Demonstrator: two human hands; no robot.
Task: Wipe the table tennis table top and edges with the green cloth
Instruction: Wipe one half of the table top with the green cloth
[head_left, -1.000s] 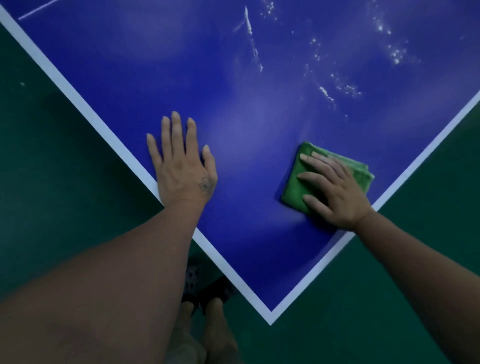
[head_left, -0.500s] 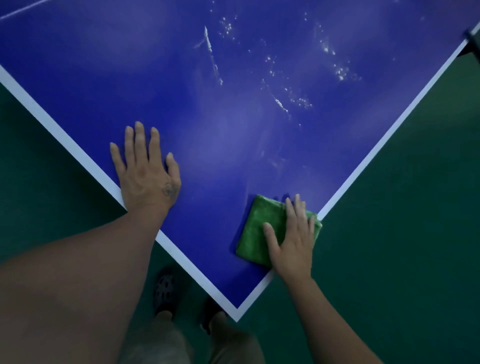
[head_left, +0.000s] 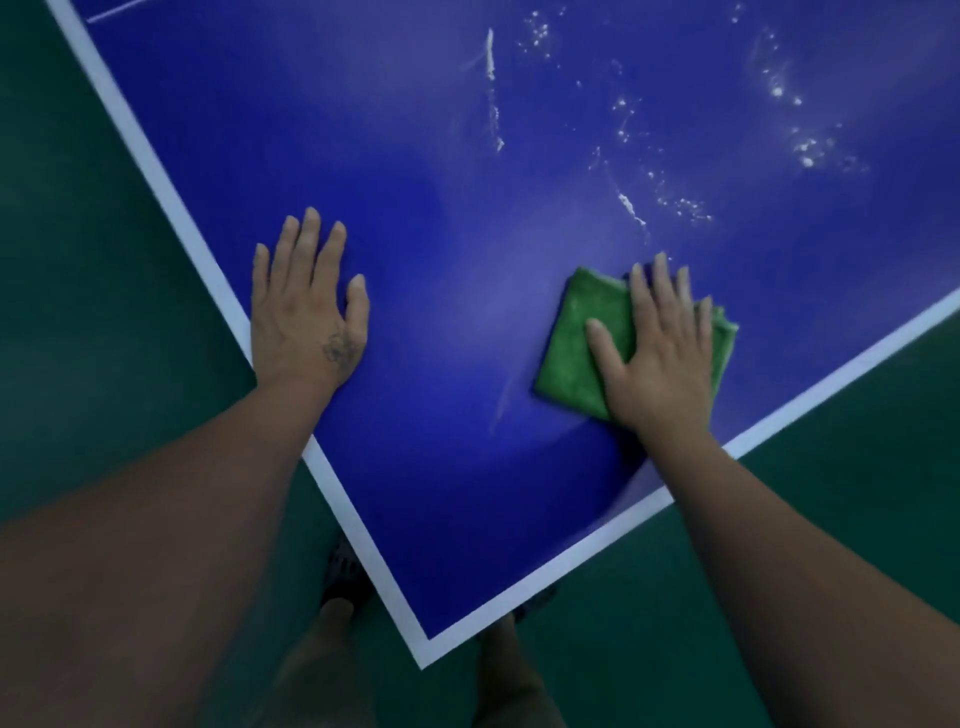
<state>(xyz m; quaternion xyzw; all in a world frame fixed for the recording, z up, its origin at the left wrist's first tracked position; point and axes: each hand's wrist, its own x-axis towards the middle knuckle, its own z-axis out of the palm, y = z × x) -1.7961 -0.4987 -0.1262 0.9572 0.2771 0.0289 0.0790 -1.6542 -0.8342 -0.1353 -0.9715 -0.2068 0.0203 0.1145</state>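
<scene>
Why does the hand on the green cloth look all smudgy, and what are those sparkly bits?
In the head view, the right hand and green cloth are smeared by motion blur, while the left hand looks sharper; the white specks on the table top catch the light, maybe droplets or dust.

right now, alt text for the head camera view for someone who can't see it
A right hand presses a folded green cloth flat on a blue table tennis table near its corner, while the left hand rests flat by the white edge line. White specks and streaks lie on the top beyond the cloth.
</scene>
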